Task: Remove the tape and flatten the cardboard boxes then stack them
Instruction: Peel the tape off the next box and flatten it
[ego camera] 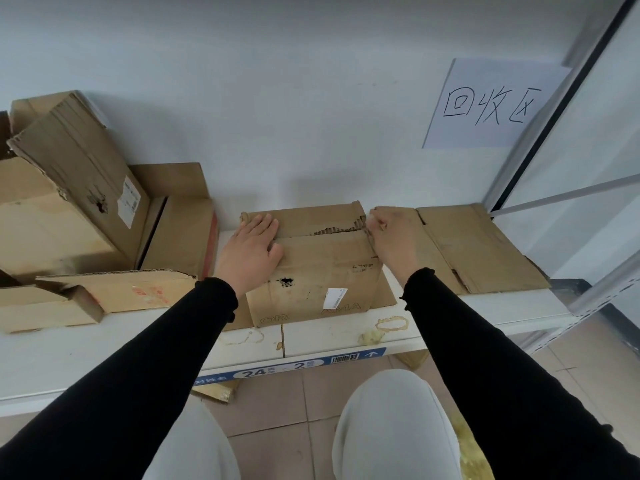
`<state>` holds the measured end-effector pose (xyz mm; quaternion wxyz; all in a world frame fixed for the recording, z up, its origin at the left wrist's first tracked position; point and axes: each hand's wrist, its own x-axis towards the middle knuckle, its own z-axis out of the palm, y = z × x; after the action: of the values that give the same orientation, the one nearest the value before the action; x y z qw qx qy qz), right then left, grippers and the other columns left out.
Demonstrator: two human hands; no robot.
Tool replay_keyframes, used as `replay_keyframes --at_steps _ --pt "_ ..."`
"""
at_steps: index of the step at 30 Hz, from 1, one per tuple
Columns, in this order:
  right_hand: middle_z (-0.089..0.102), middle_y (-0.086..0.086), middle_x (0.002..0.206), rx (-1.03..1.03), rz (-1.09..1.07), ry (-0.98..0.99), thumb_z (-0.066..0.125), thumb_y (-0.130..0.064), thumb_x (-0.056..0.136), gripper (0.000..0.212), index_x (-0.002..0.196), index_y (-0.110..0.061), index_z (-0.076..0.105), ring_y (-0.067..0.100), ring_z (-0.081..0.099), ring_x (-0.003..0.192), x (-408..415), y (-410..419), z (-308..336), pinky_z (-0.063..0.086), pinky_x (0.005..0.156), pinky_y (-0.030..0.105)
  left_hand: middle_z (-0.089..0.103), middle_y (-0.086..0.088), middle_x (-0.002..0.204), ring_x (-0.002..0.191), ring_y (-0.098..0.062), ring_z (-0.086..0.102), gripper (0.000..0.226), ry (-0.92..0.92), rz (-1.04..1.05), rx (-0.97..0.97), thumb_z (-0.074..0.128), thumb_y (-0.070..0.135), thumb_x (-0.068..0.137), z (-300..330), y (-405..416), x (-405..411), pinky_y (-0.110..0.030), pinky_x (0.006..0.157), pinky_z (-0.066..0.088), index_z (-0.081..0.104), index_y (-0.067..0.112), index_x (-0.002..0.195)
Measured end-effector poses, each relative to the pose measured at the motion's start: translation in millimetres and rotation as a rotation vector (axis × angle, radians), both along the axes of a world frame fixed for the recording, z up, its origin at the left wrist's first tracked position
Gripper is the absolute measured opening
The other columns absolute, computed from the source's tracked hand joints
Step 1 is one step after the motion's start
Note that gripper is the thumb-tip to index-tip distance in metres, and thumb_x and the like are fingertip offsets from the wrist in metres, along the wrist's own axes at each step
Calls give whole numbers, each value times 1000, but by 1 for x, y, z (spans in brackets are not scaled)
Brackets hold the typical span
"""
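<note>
1. Cardboard, brown and scuffed, makes up the box [311, 261] lying in the middle of the white shelf [104, 344], between the two hands and close to the wall.
2. The left hand [251, 251] lies flat with straight fingers pressing the box's upper left part. The right hand [391, 237] is curled into a fist at the box's right edge; it seems to pinch a flap edge or a strip of tape, though what it holds is too small to tell.
3. Risk: the far flap [304, 220] already has a ragged, torn edge showing the fluting, so a sharp pull from the right hand would likely rip the board further rather than peel cleanly.
4. Risk: if the left hand eases its pressure, I judge the light box could slide on the smooth shelf toward the front edge.
5. The box surface is matte and creased, with a dark puncture hole [286, 281] and a small white label [335, 296].
6. A flattened sheet [485, 251] lies just right of the box, thin and rectangular with a torn notch.
7. Unflattened boxes [69, 216] crowd the left, angular and dented, one with red print.
</note>
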<state>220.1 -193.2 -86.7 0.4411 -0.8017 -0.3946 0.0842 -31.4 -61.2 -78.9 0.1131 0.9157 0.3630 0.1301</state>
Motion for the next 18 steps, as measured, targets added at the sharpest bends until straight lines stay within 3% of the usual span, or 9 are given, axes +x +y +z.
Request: replay_keyframes --at_steps 1,3,5,7,10,12,13,15,18 --pt "56 -11 96 89 0 283 50 -29 106 14 107 -27 64 4 51 88 0 0 2 36 89 26 15 0 169 156 -13 7 56 4 -4 -1 29 31 107 0 0 0 -31 126 0 24 15 161" --pt "64 -3 108 222 -85 624 53 -22 105 26 131 -21 58 12 62 94 0 1 3 49 89 30 14 0 169 156 -13 7 56 7 -7 -4 29 31 107 -1 1 -2 -31 126 0 23 15 161" --pt "67 1 98 283 -191 775 54 -15 104 18 120 -21 56 13 64 81 -2 1 1 53 76 30 14 1 169 156 -13 7 56 4 -6 -11 30 31 107 -1 1 -2 -32 126 0 23 15 161" --pt "62 0 85 280 -242 786 50 -14 105 12 104 -20 60 12 57 69 -1 1 -2 50 69 30 14 1 169 156 -13 7 56 8 -14 -11 30 31 107 -1 1 -1 -33 126 1 24 15 160" --pt "58 1 78 141 -222 697 45 -29 106 29 90 -20 67 18 52 73 1 5 -2 46 73 37 14 1 169 156 -12 7 56 8 -20 -6 30 31 107 -2 2 0 -32 126 1 24 15 160" --pt "52 7 81 8 -186 646 45 -45 102 51 99 -1 70 22 49 79 2 8 -1 40 73 38 14 0 169 156 -13 7 56 2 -19 -9 31 31 107 -2 4 0 -33 126 1 24 15 160" --pt "51 9 85 -47 -161 643 44 -51 100 57 102 0 69 23 48 82 3 8 -2 39 74 37 14 0 169 156 -13 7 56 3 -20 -12 31 31 107 -2 4 -1 -33 126 1 24 14 160" --pt "59 10 92 -100 -102 679 45 -58 99 51 106 -12 65 27 56 87 5 2 -2 47 81 37 15 0 168 156 -13 7 56 8 -20 -6 31 30 107 -3 4 0 -33 126 1 24 14 160" --pt "72 9 108 -144 -68 735 54 -63 96 59 120 -11 68 29 67 105 9 -5 -3 53 97 43 15 -1 168 156 -14 7 56 8 -17 5 31 30 107 -3 3 2 -33 126 1 24 14 160"
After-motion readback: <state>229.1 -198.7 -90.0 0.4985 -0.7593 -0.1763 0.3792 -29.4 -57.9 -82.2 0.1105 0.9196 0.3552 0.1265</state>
